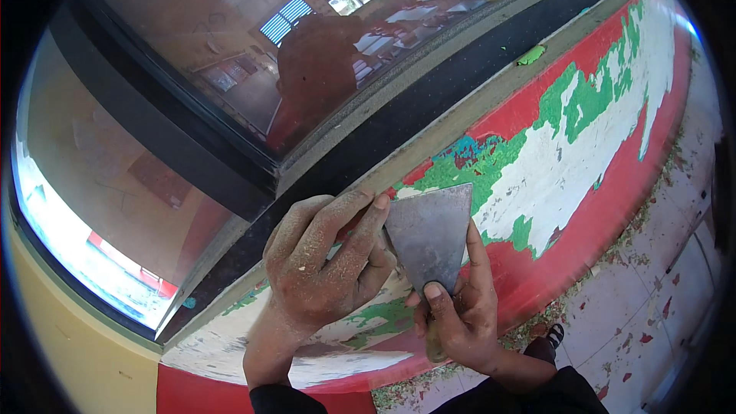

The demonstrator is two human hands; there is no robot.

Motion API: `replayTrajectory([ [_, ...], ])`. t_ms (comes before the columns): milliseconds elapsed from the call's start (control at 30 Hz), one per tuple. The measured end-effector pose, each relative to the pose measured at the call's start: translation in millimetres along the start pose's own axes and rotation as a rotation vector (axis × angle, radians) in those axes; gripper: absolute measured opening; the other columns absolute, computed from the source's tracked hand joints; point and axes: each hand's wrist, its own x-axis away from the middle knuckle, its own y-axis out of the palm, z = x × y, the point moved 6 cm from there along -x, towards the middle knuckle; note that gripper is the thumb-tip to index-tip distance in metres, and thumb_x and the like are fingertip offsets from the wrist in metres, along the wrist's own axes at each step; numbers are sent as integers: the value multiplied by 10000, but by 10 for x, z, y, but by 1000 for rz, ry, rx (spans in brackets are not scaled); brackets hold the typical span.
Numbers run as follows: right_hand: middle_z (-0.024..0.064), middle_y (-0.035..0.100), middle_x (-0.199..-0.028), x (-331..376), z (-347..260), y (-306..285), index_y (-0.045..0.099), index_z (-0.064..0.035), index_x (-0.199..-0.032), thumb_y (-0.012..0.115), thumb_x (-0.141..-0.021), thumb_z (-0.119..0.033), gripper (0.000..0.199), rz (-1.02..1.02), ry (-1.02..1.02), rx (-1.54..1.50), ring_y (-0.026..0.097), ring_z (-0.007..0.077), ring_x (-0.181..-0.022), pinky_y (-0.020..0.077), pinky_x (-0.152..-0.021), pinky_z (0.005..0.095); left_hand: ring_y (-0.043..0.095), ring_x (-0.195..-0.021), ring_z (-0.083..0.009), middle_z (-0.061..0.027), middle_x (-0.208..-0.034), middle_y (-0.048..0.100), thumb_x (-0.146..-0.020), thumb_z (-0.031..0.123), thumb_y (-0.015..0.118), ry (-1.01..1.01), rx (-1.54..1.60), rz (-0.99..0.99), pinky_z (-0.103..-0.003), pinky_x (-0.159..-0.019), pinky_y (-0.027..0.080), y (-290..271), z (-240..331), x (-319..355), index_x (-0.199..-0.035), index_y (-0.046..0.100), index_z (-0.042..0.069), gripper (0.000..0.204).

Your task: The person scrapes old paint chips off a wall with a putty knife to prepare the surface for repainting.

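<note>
A paint scraper with a wide, flat metal blade (431,230) is held in my right hand (466,326). The right thumb presses near the base of the blade, and the fingers wrap round the handle (435,345). My left hand (326,264), coated with pale dust, is beside the blade's left edge. Its fingers are bent and apart, with the index fingertip at the blade's upper left corner. Whether it presses on the metal I cannot tell. Below both hands is a curved wall (552,176) with peeling red, green and white paint.
Along the wall's top runs a narrow ledge (491,103) with a green paint flake (530,55) on it. Above it are a dark window frame (322,165) and reflecting glass (207,23). Paint chips (667,307) litter the tiled floor at right, near a sandalled foot (555,335).
</note>
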Motion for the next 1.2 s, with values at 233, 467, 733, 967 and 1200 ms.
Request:
replayTrajectory([
  [233, 147, 585, -860, 15, 40, 35, -108, -99, -1405, 413, -910, -38, 721, 17, -47, -25, 495, 73, -513, 414, -458, 200, 583, -775, -193, -45, -1002, 600, -637, 89, 620, 66, -167, -32, -271, -637, 487, 15, 70, 99, -987, 665, 61, 354],
  [467, 128, 597, -816, -8, 78, 7, -87, -77, -1408, 416, -908, -37, 711, 75, -149, -7, 475, 56, -499, 387, -452, 181, 585, -799, -199, -55, -1021, 597, -634, 79, 615, 64, -145, -29, -287, -679, 485, 32, 76, 101, -1001, 657, 45, 371],
  [733, 186, 568, -984, -31, 121, -95, -29, 28, -1385, 440, -882, 28, 688, 31, -370, 223, 562, 121, -703, 448, -579, 217, 593, -784, -207, -44, -966, 599, -624, 66, 605, 15, -41, -13, -285, -650, 490, 4, 22, 109, -988, 653, 40, 369],
  [967, 201, 559, -1014, -9, 48, -165, 8, 85, -1371, 453, -870, 55, 671, 24, -381, 193, 583, 166, -831, 473, -726, 266, 605, -751, -219, -81, -936, 605, -717, 101, 600, -107, 65, 18, -296, -642, 499, -56, 10, 92, -1008, 629, 5, 307],
  [1200, 200, 543, -1028, -36, 23, -173, -97, -57, -1403, 408, -889, 18, 725, -65, -317, 275, 541, 90, -714, 432, -547, 185, 607, -779, -241, -113, -941, 605, -767, 173, 591, -97, -36, 11, -316, -650, 500, 4, 57, 130, -1021, 609, -2, 309],
])
